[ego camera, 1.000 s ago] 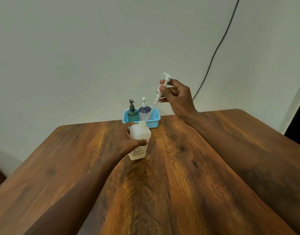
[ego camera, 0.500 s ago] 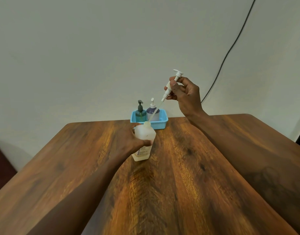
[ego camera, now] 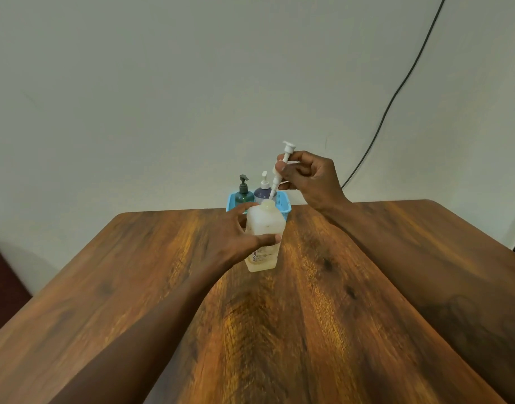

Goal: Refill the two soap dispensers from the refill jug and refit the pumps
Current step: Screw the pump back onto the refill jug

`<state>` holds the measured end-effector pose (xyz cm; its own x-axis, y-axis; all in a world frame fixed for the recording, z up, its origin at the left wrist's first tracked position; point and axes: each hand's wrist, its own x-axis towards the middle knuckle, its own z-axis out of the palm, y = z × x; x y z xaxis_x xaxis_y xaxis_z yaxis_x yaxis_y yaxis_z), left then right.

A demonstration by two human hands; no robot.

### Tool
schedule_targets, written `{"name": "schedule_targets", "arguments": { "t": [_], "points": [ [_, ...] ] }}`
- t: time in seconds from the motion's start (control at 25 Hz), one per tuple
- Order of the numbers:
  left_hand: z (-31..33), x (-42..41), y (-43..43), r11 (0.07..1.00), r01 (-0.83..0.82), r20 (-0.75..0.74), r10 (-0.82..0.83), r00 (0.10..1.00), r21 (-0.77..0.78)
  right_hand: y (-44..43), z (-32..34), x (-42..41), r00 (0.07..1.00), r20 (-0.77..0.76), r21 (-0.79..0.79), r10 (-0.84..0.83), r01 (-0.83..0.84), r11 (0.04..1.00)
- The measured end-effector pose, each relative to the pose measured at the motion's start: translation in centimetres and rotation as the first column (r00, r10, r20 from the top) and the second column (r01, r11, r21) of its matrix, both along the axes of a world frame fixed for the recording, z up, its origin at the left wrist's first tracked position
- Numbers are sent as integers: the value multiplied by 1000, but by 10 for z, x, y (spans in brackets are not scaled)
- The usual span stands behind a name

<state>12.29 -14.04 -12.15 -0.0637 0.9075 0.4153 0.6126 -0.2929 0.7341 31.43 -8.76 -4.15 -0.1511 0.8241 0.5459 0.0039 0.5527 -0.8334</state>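
A translucent white bottle with a printed label stands on the wooden table; my left hand grips its side. My right hand holds a white pump above the bottle, tilted, its tube reaching down to the bottle's open neck. Behind, a blue basket holds a dark green pump dispenser and a purple-blue dispenser with a white pump.
The basket sits at the table's far edge against a pale wall. A black cable runs down the wall at the right. A dark red seat shows at the left edge.
My right hand has lowered the pump toward the bottle, bringing its tube down to the neck. My left hand keeps its grip on the bottle. The view has shifted slightly.
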Motion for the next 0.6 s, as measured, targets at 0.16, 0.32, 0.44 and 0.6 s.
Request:
{"name": "schedule_targets", "arguments": {
  "t": [0.16,0.32,0.44,0.6],
  "points": [
    [19,11,0,996,5,86,-13,996,91,-4,-7,-8,990,135,56,-51,43,997],
    [34,12,-1,988,15,100,-30,995,151,-3,-4,-4,994,99,-43,39,-35,998],
    [31,8,0,989,22,83,-35,996,146,-5,-3,3,980,132,-139,146,-128,982],
    [25,8,2,990,6,-16,-4,1000,141,-10,-6,3,984,168,-144,64,-40,989]
  ]
}}
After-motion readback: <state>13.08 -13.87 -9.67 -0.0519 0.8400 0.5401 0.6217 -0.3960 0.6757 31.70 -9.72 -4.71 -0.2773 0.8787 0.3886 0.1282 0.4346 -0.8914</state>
